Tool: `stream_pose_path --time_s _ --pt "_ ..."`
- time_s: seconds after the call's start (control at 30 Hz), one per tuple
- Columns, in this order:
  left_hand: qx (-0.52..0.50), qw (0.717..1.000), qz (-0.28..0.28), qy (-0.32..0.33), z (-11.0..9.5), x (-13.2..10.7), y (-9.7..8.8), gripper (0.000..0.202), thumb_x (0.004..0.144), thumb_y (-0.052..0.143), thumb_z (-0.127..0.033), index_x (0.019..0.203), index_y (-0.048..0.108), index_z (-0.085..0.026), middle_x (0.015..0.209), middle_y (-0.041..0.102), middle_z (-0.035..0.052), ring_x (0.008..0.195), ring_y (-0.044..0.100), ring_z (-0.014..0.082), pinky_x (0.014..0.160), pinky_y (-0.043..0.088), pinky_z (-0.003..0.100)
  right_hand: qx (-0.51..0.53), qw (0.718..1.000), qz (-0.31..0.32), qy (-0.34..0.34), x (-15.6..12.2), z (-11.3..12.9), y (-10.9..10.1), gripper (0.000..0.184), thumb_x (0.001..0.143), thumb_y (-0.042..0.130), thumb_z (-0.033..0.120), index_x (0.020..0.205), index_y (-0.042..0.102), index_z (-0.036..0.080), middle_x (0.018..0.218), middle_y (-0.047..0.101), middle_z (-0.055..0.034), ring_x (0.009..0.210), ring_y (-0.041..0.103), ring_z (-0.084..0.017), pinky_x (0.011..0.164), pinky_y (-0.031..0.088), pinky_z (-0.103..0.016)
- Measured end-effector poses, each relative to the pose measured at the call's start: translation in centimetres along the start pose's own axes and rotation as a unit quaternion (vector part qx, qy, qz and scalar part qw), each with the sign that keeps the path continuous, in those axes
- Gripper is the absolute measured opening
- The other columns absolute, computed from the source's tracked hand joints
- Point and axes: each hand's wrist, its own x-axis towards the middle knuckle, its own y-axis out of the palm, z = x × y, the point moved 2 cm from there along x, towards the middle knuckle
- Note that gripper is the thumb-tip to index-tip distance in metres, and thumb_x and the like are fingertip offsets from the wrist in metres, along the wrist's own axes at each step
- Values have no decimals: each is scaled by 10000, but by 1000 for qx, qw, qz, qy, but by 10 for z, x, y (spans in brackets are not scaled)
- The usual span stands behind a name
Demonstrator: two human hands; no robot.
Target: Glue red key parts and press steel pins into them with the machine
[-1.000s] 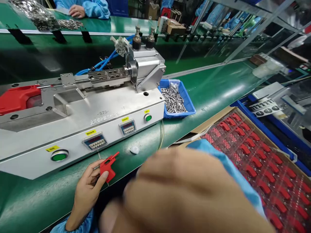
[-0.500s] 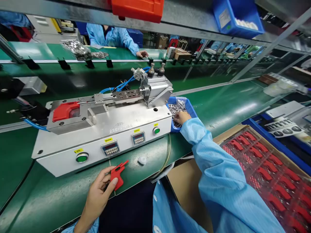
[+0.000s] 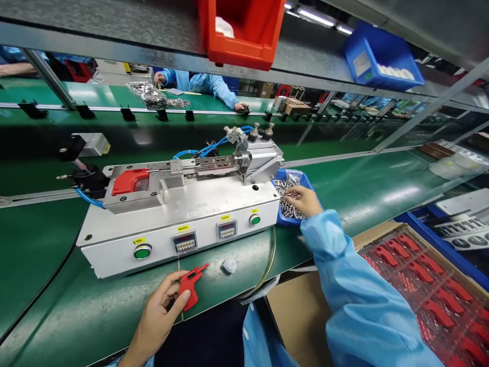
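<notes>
Left hand: the left hand [image 3: 160, 308] grasped a red part [image 3: 189, 290] between thumb and fingers.
Red part: sat over the near edge of the bench, in front of the machine, narrow tip angled up and right; could not tell if it touched the bench.
Right hand: the right hand [image 3: 305, 200] reached into the pin bin, fingers bent at the pins; could not tell if one was pinched.
Pin bin: blue pin bin [image 3: 287, 221] stood just beside the machine's right end, loose metal pins [image 3: 284, 208] lying every which way.
Pin picking: probably best done with a light fingertip pinch on one pin, checking that no second one clung; pins looked smooth, likely to roll or slip.
Red part hold: a steady left grip, tip clear of the fingers, seemed wise while the right hand was busy.
Machine: metal machine [image 3: 237, 196], green buttons and small displays on its front; another red piece [image 3: 126, 182] sat in its left end.
Bench: green bench [image 3: 217, 293], shiny, scuffed near the front; small white cap [image 3: 229, 266] lay right of the red part.
Right side: rows of red pieces [image 3: 439, 312] in clear trays.
Shelf: metal shelf [image 3: 114, 35] overhead, red bin [image 3: 240, 56] and blue bin [image 3: 382, 81] on it.
Room: co-worker in blue sleeves [image 3: 225, 92] sat across, near bagged metal bits [image 3: 147, 95].
</notes>
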Motion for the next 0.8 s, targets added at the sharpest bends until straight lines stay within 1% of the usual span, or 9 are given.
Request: stream_pose_path --time_s 0.13,0.2,0.3,0.37,0.43,0.53,0.67,0.73,0.8 --pt "1 1000 -13 18 -9 0 7 491 954 678 -575 1273 653 -203 897 798 42 781 721 212 755 572 292 92 994 -20 -62 -32 27 -44 341 902 666 522 933 730 189 968 762 -132 885 725 -282 826 606 -403" --pt "-6 1000 4 26 -16 2 12 480 952 672 -565 1262 668 -199 877 786 42 779 708 214 756 552 295 197 975 -8 -101 -46 53 -65 415 840 757 638 909 740 229 934 758 -128 854 717 -292 785 603 -410" --pt "-21 999 11 48 -24 9 15 453 948 670 -540 1228 686 -183 832 761 39 728 660 191 722 512 279 227 960 14 -163 -54 103 -78 428 830 784 712 889 772 288 947 750 -122 836 700 -288 728 589 -402" --pt "-29 997 5 68 -26 15 14 434 946 673 -527 1200 690 -176 796 741 29 687 630 173 696 490 267 220 941 58 -249 -51 147 -69 420 890 721 710 887 782 295 968 749 -119 869 698 -293 756 586 -407" --pt "-32 996 1 84 -26 18 13 417 947 678 -513 1190 686 -175 772 725 18 674 618 164 692 480 261 208 910 97 -347 -40 195 -51 399 963 645 648 914 779 275 975 749 -111 883 694 -286 769 573 -401" --pt "-36 995 2 97 -25 18 13 402 949 679 -495 1187 679 -172 760 717 13 667 604 158 692 473 261 156 880 92 -439 -11 264 -19 278 991 614 457 941 767 230 977 735 -94 822 672 -241 737 535 -357" --pt "-47 994 6 103 -22 18 13 411 958 668 -499 1201 675 -168 792 738 29 663 591 156 684 466 265 -52 895 80 -436 27 329 12 110 923 665 236 883 760 195 957 715 -71 786 651 -193 743 495 -304" --pt "-50 993 0 103 -21 19 13 412 963 663 -499 1215 675 -173 804 744 32 671 596 160 695 468 270 -146 891 89 -421 35 347 19 120 918 654 188 864 760 198 964 716 -71 814 656 -198 701 464 -292" --pt "-44 994 4 104 -20 20 12 385 965 663 -469 1220 677 -181 809 747 27 682 600 163 718 468 277 -183 888 85 -413 35 357 21 141 917 637 175 868 765 208 978 718 -78 842 660 -214 656 430 -294"
